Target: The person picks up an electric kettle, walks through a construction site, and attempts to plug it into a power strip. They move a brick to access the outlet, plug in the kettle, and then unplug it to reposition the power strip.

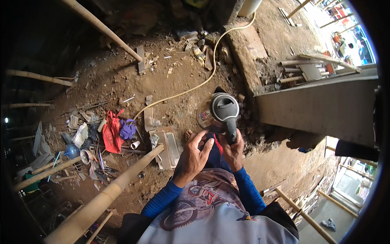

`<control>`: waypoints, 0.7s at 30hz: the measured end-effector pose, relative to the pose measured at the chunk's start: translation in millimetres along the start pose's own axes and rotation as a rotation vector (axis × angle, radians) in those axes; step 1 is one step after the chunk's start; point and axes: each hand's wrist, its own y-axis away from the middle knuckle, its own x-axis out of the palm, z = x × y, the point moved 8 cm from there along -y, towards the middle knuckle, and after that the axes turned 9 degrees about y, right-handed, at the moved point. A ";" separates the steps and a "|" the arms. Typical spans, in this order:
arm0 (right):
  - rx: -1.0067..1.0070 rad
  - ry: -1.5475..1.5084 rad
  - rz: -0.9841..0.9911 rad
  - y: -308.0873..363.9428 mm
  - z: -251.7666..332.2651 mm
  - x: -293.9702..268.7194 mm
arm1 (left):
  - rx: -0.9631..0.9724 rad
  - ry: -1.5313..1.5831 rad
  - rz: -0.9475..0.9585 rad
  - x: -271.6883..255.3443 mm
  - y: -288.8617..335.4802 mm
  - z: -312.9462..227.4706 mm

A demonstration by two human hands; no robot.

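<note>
The right hand (233,151) grips the handle (231,131) of a clear kettle (219,110), lidded, contents unclear; the left hand (196,157) spreads its fingers nearby.

My sleeves (162,198) are bright blue, snug and finely wrinkled, reaching down to the wrists, with black cloth (280,215) higher up each arm. My shirt (227,227) is pale grey-white, going brownish-mauve toward the hem, and carries a print (205,192) of a rider on a dirt bike with a dark, spoked wheel. Below, my trousers (210,159) are dark blue with some red. My hands (194,158) are bare.
</note>
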 end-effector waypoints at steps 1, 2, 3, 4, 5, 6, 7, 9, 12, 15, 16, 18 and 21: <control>-0.018 -0.019 0.028 -14.0 10.1 12.0 | -0.058 0.067 -0.034 -0.6 -10.6 10.4; -0.035 -0.039 0.056 -28.1 18.6 24.1 | -0.060 0.042 -0.068 -4.2 -23.7 17.4; -0.164 -0.016 0.053 -42.6 34.7 33.3 | -0.058 0.024 -0.104 -8.2 -37.6 23.5; -0.128 -0.066 0.083 -55.8 35.6 46.0 | -0.057 0.007 -0.142 -10.6 -48.8 29.4; -0.136 -0.035 0.113 -70.2 40.0 57.6 | -0.090 0.182 -0.175 -12.3 -58.3 35.6; -0.117 0.001 0.150 -87.6 42.0 69.2 | -0.048 0.091 -0.195 -19.5 -75.8 34.4; -0.121 0.003 0.164 -103.2 46.2 80.2 | -0.095 0.111 -0.191 -23.9 -90.7 38.7; -0.322 0.052 0.203 -138.3 71.4 97.7 | -0.104 0.087 -0.215 -34.7 -124.7 33.6; -0.419 0.060 0.232 -183.6 92.8 120.3 | -0.133 0.150 -0.281 -49.4 -166.5 29.1; -0.370 0.063 0.309 -242.6 102.9 139.7 | -0.112 0.151 -0.341 -70.7 -211.5 25.4; -0.459 0.044 0.262 -260.9 112.9 142.2 | -0.123 0.145 -0.346 -80.0 -223.1 29.6; -0.471 0.100 0.238 -297.8 118.6 151.4 | -0.183 0.121 -0.373 -100.1 -248.2 44.0; -0.394 0.177 0.203 -361.0 112.5 169.6 | -0.211 0.148 -0.480 -133.6 -289.9 70.8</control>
